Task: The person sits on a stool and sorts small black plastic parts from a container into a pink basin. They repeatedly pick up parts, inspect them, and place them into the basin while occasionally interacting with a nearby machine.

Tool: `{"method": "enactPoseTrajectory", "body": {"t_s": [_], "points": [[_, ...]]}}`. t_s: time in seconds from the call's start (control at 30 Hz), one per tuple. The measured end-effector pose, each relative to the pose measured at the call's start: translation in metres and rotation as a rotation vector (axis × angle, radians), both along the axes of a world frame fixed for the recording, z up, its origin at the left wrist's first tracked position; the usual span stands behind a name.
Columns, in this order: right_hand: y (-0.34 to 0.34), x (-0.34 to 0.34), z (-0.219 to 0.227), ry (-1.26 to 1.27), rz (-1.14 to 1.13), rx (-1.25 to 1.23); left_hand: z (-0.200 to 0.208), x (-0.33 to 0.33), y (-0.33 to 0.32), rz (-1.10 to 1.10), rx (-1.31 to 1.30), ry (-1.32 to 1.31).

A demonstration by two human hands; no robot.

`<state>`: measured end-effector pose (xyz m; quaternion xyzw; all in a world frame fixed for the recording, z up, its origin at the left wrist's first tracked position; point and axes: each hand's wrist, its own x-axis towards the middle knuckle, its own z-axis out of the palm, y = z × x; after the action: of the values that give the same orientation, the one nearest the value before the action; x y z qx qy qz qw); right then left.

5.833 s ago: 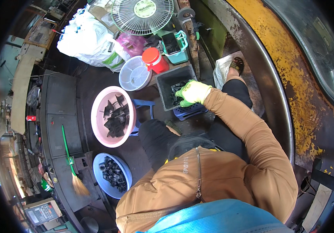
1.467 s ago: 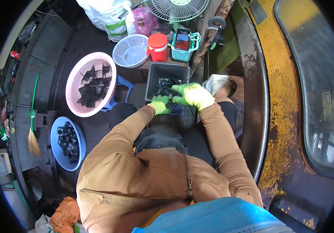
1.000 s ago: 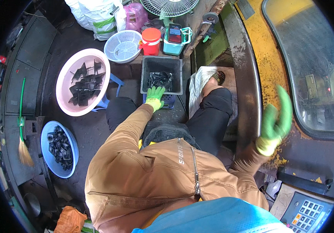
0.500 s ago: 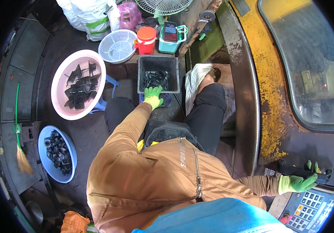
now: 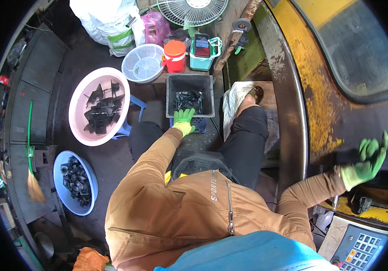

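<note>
My left hand (image 5: 184,121), in a green glove, rests open with fingers spread on the near rim of a black bin (image 5: 171,95). Dark, thin-looking pieces (image 5: 188,100) lie inside that bin, which stands on a blue perforated base. Off to the right, my gloved right hand (image 5: 366,160) is raised against the lower part of a worn yellow-and-brown machine door (image 5: 327,117). One finger points up and the others are slightly bent; nothing shows in its grasp. Whether the palm touches the door is hidden.
A pink basin (image 5: 77,124) of black parts stands left on a blue stool; a blue basin (image 5: 92,189) of black pieces is nearer. Behind the bin are a white basket (image 5: 142,63), a red jug (image 5: 174,61) and a fan (image 5: 191,11). A control panel (image 5: 361,248) sits lower right.
My right hand has moved up and away from above the control panel. The machine door and its window have shifted farther away, exposing a yellow ledge below. My left hand remains on the bin.
</note>
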<state>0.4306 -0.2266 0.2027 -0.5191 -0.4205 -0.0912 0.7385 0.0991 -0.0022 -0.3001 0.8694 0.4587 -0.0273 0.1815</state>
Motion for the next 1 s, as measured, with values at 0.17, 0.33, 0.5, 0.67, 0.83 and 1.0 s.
{"method": "enactPoseTrajectory", "body": {"t_s": [0.17, 0.33, 0.5, 0.67, 0.83, 1.0], "points": [[0.068, 0.028, 0.008, 0.034, 0.221, -0.072, 0.01, -0.001, 0.002, -0.035, -0.004, 0.051], [0.142, 0.064, -0.002, 0.148, 0.373, -0.085, 0.026, 0.002, 0.012, -0.06, -0.149, 0.103], [0.211, 0.096, -0.019, 0.179, 0.381, -0.032, 0.031, 0.003, 0.012, -0.073, -0.131, 0.107], [0.261, 0.113, -0.041, 0.177, 0.316, 0.056, 0.029, 0.003, 0.011, -0.066, -0.131, 0.127], [0.274, 0.088, -0.08, -0.002, -0.136, -0.076, 0.028, 0.004, 0.011, -0.066, -0.126, 0.132], [0.25, -0.011, -0.167, -0.323, -0.368, -0.109, 0.032, 0.004, 0.006, -0.087, -0.154, 0.168]]}}
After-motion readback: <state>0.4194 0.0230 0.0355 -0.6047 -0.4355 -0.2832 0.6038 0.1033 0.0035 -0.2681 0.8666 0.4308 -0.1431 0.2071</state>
